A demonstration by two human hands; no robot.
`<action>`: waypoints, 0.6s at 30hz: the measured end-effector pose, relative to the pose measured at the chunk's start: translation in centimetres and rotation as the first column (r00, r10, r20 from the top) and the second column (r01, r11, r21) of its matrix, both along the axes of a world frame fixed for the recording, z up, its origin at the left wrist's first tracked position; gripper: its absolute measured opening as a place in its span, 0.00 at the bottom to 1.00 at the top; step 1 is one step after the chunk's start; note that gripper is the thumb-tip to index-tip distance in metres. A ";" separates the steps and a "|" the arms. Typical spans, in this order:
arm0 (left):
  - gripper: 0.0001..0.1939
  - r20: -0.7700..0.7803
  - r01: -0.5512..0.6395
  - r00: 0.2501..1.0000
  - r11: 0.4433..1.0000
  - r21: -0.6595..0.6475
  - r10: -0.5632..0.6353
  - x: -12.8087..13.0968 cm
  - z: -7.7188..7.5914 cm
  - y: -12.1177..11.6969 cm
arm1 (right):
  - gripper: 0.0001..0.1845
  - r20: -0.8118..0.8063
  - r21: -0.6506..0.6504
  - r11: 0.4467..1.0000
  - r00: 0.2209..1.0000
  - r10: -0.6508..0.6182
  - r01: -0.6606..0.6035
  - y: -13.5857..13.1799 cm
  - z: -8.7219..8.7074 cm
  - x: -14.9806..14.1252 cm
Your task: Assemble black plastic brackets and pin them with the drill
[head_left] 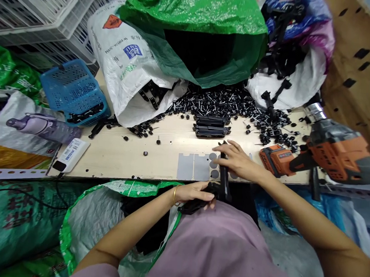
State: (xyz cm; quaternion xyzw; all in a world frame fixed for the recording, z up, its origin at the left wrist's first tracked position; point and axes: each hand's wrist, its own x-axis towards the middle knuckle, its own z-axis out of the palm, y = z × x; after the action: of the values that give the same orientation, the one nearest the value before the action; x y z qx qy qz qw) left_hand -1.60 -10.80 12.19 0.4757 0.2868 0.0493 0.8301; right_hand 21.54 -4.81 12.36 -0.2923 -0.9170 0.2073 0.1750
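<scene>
The left hand (197,193) is holding one black part (193,206) by the lap. The right hand (237,160) is touching one black bar (224,174) at the table (118,155) edge, its squeeze hard to tell. One orange drill (337,152) and one purple bottle (47,128) are lying either side.

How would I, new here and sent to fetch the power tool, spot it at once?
Start at the pale wooden bench top and look to its right end, past the heap of small black parts with metal pins. There is the chunky orange-and-black cordless power tool with a silvery metal nose. Its orange body sets it apart from the black parts beside it.
</scene>
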 end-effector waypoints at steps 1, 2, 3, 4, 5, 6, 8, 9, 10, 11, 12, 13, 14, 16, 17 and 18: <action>0.26 -0.039 -0.120 0.992 0.993 0.022 0.121 0.5 -0.6 -0.4 | 0.20 -0.030 0.002 0.993 0.993 -0.117 0.117 -0.1 0.2 -0.1; 0.26 -0.087 -0.232 0.967 0.968 0.092 0.240 1.1 -1.2 -0.6 | 0.20 -0.080 -0.012 0.967 0.963 -0.256 0.256 -0.3 0.3 -0.2; 0.25 -0.132 -0.328 0.925 0.923 0.201 0.357 1.6 -1.8 -0.8 | 0.18 -0.132 -0.046 0.921 0.912 -0.388 0.386 -0.7 0.4 -0.3; 0.25 -0.164 -0.391 0.874 0.861 0.324 0.458 2.1 -2.4 -0.9 | 0.14 -0.169 -0.093 0.870 0.854 -0.493 0.484 -1.3 0.4 -0.5; 0.24 -0.181 -0.421 0.823 0.792 0.442 0.539 2.5 -2.8 -0.9 | 0.10 -0.185 -0.138 0.829 0.809 -0.559 0.541 -2.0 0.4 -0.9; 0.24 -0.185 -0.429 0.780 0.726 0.538 0.598 2.9 -3.2 -0.9 | 0.07 -0.184 -0.171 0.809 0.789 -0.587 0.562 -2.7 0.3 -1.3; 0.22 -0.174 -0.420 0.725 0.628 0.655 0.666 3.4 -3.7 -0.7 | 0.07 -0.161 -0.194 0.826 0.813 -0.559 0.529 -4.2 -0.1 -2.4; 0.21 -0.165 -0.419 0.712 0.601 0.681 0.683 3.6 -3.9 -0.6 | 0.07 -0.159 -0.191 0.842 0.831 -0.534 0.505 -4.8 -0.4 -3.0; 0.21 -0.158 -0.421 0.708 0.591 0.688 0.688 3.7 -3.9 -0.6 | 0.06 -0.164 -0.184 0.853 0.841 -0.516 0.488 -5.3 -0.7 -3.4; 0.21 -0.155 -0.425 0.712 0.595 0.682 0.685 3.7 -3.8 -0.7 | 0.05 -0.173 -0.178 0.863 0.849 -0.500 0.472 -5.6 -1.0 -3.7; 0.21 -0.153 -0.427 0.720 0.606 0.671 0.677 3.7 -3.7 -0.7 | 0.05 -0.181 -0.174 0.873 0.856 -0.484 0.456 -5.8 -1.3 -3.8; 0.22 -0.153 -0.428 0.728 0.618 0.659 0.668 3.6 -3.6 -0.8 | 0.05 -0.189 -0.171 0.883 0.865 -0.465 0.438 -5.9 -1.5 -3.8; 0.22 -0.152 -0.428 0.735 0.625 0.653 0.661 3.5 -3.4 -0.9 | 0.05 -0.195 -0.166 0.894 0.875 -0.444 0.416 -6.0 -1.7 -3.6; 0.22 -0.150 -0.421 0.734 0.616 0.666 0.663 3.3 -2.9 -1.0 | 0.07 -0.200 -0.132 0.918 0.897 -0.393 0.373 -6.0 -2.0 -2.8; 0.21 -0.152 -0.409 0.730 0.604 0.683 0.666 3.3 -2.6 -1.0 | 0.08 -0.194 -0.098 0.935 0.915 -0.355 0.342 -5.9 -2.2 -2.3; 0.20 -0.158 -0.391 0.729 0.594 0.703 0.666 3.2 -2.3 -1.0 | 0.09 -0.179 -0.056 0.954 0.937 -0.301 0.295 -5.8 -2.3 -1.8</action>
State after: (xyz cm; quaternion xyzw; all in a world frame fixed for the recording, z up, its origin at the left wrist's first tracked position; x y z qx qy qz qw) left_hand 1.62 -11.84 9.89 0.6118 0.5496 0.2920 0.4882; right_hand 19.71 -10.62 10.02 -0.4097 -0.8389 0.2177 0.2847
